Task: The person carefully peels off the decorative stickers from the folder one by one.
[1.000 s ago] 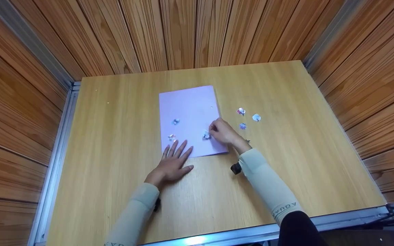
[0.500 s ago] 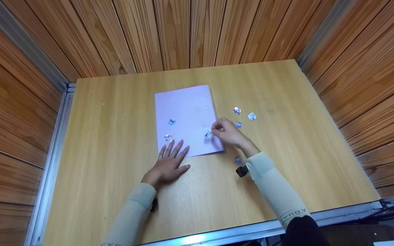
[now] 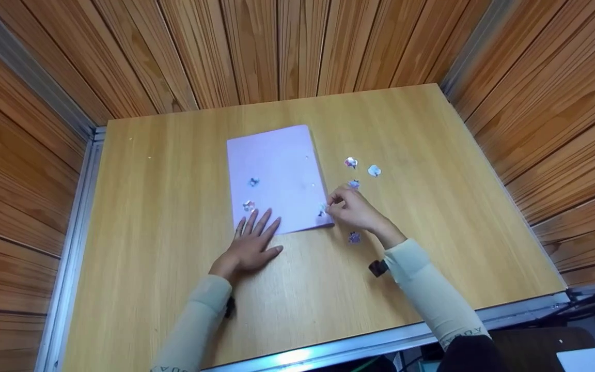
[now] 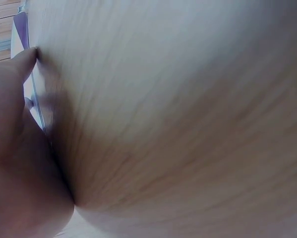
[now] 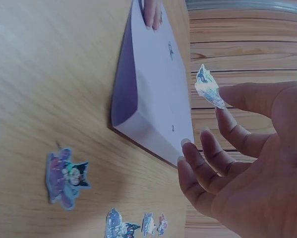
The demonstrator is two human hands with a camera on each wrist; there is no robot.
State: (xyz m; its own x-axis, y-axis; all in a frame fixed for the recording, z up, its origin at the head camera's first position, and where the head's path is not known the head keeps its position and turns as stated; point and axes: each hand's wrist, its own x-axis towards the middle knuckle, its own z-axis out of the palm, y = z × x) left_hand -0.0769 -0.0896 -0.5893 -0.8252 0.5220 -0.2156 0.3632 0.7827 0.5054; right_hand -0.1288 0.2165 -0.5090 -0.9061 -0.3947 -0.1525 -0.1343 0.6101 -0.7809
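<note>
Pinched between my right thumb and index finger is a small shiny sticker. My right hand holds it over the lower right corner of a light purple folder. The right wrist view shows the sticker raised, its other fingers loosely bent. My left hand lies flat with fingers spread, fingertips on the folder's lower left edge and palm over the table. Near those fingertips, one sticker is on the cover; another sticker sits above it.
Right of the folder, loose stickers lie on the wooden table: one sticker, a round pale sticker and a bluish sticker. A purple cartoon sticker lies nearer the person. Wood-panelled walls surround the table.
My right hand has carried the pinched sticker right and toward the person, to the folder's lower right corner. The left hand has stayed put on the folder. The head view has shifted slightly.
</note>
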